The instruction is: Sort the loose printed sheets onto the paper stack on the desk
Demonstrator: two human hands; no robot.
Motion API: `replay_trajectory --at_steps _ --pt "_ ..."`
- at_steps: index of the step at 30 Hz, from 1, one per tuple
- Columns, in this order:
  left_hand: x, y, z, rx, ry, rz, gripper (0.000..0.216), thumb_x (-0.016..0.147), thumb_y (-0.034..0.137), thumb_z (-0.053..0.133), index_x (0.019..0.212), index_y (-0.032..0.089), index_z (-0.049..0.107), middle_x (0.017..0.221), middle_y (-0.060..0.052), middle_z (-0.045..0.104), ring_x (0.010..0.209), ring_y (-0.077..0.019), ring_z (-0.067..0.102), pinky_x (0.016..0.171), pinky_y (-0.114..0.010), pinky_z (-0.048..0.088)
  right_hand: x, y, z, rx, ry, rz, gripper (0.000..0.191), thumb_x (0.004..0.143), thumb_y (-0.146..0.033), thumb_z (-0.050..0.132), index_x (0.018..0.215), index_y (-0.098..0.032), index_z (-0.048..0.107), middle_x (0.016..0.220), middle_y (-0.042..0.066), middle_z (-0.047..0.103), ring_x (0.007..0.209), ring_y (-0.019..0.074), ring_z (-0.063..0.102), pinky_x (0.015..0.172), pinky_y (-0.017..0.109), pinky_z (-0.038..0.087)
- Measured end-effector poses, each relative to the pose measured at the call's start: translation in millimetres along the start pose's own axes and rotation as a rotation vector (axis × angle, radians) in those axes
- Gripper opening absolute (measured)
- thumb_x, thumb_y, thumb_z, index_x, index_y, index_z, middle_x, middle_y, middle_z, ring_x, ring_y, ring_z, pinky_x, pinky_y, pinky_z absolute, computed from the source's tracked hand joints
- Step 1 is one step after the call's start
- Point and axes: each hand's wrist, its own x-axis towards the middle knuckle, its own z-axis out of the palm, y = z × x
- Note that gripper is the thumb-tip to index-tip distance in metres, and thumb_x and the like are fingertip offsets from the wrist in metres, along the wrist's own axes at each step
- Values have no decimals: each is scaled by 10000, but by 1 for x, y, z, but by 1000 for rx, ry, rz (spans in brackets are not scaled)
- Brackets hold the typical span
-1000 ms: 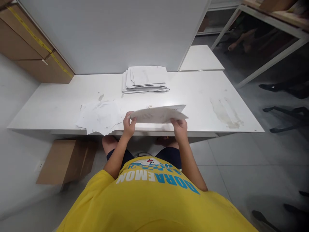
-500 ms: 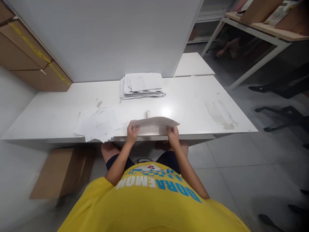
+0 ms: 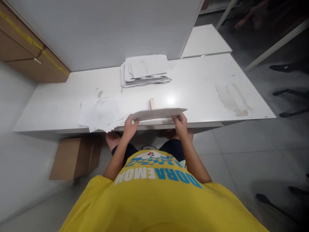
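I hold a printed sheet of paper (image 3: pixel 158 113) by its two near corners, just above the front edge of the white table (image 3: pixel 202 90). My left hand (image 3: pixel 129 126) pinches the left corner and my right hand (image 3: pixel 181 124) pinches the right one. The sheet lies nearly flat, seen edge-on. A small pale block (image 3: pixel 152 103) stands on the table just behind it. Loose crumpled sheets (image 3: pixel 101 113) lie to the left of my left hand. A neat stack of papers (image 3: pixel 145 70) sits at the back by the partition.
A white partition (image 3: pixel 108 29) closes the table's far side. Cardboard boxes stand at the far left (image 3: pixel 26 51) and under the table (image 3: pixel 72 158). A stain (image 3: pixel 231 100) marks the table's right part. Chair legs (image 3: pixel 289 93) and a metal frame (image 3: pixel 272 45) stand to the right.
The sheet has dropped from a tilted, readable angle to nearly flat at the table's edge. Both hands kept their grip. The view shifted slightly.
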Motion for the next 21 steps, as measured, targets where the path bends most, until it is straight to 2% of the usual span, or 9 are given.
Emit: replay_trajectory --at_steps 3,7,9,12,16,18,21 --pt "-11 0 0 -50 -6 -11 279 936 415 571 1101 200 638 1066 -75 696 1019 -204 659 897 -341 533 -15 5 -1 -9 -10 46 186 801 -386 603 884 -220 617 916 44 704 954 230 636 907 383 507" --pt "-19 11 -2 -148 -127 124 195 939 383 590 964 211 678 1038 -67 701 1026 -198 663 929 -346 527 -31 -3 -9 30 -39 47 149 793 -370 622 848 -238 580 983 61 728 986 244 666 938 416 513" --pt "-17 15 -1 -194 -135 131 153 930 353 607 949 217 677 1058 -68 700 1048 -205 661 943 -358 520 -32 -10 -13 33 -89 21 136 801 -346 619 886 -240 603 1034 65 731 1019 247 669 945 416 512" --pt "-9 13 5 -202 -102 75 131 920 328 614 971 220 670 1063 -64 694 1058 -209 652 950 -354 508 -23 -11 -15 -46 -100 -19 133 827 -317 594 919 -240 653 1020 56 732 1017 235 666 936 393 506" --pt "-1 -2 15 -211 23 -46 159 898 365 621 883 207 639 876 -22 658 887 -172 640 841 -288 510 -14 6 -16 -147 -49 21 184 860 -362 547 870 -225 669 928 50 720 955 224 656 903 374 503" --pt "-3 -9 17 -242 106 -98 177 882 379 632 874 203 621 843 -10 639 847 -158 629 809 -267 506 -17 12 -18 -157 -5 65 198 841 -386 551 875 -218 651 878 42 703 897 222 647 846 362 514" --pt "-12 -17 12 -238 157 -116 215 861 409 650 889 197 625 861 -20 651 851 -161 633 814 -273 509 -29 9 -25 -195 22 123 209 814 -397 556 879 -215 636 816 25 675 828 209 628 774 333 514"
